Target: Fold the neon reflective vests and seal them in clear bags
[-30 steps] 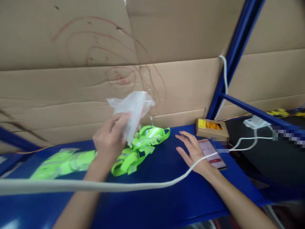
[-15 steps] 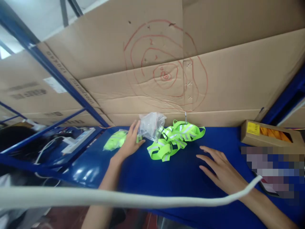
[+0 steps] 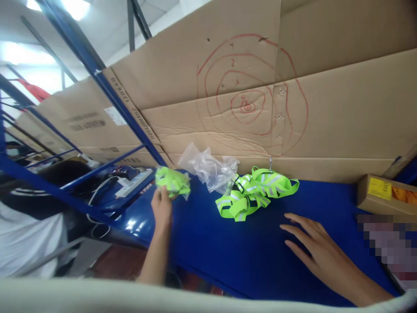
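One green bundle (image 3: 173, 180) juts beyond the left grip (image 3: 162, 208) pinching it, the right grip (image 3: 317, 247) splayed.

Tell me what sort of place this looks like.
Probably a workshop or warehouse work area: a blue metal frame stands against large cardboard sheets, and bright green reflective straps lie on a blue tabletop.

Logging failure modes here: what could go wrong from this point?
The left hand seems to pinch the green bundle only near its edge, so it might slip. The clear bag appears to touch the green straps and could drag along. The white cable might block the camera's view.
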The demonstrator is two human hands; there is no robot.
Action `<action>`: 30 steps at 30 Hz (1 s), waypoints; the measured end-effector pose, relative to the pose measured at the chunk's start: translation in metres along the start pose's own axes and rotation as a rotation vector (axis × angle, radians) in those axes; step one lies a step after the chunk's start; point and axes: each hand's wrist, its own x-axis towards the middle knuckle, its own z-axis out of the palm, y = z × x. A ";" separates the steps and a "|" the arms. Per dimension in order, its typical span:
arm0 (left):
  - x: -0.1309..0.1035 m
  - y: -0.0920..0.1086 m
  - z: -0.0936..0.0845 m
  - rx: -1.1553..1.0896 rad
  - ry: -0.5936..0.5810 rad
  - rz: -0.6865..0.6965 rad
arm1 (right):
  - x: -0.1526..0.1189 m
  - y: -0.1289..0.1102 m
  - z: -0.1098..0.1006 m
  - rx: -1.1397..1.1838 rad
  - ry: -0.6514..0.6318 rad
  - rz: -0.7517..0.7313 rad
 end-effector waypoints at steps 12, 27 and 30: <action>-0.195 0.092 0.074 -0.594 -1.017 -0.450 | 0.008 -0.036 0.000 1.151 -0.157 0.339; -0.116 -0.010 -0.013 0.653 -0.394 0.537 | 0.020 -0.030 -0.023 1.497 -0.003 0.675; -0.109 -0.042 -0.005 0.747 -0.489 0.390 | 0.021 -0.027 -0.008 1.393 0.012 0.696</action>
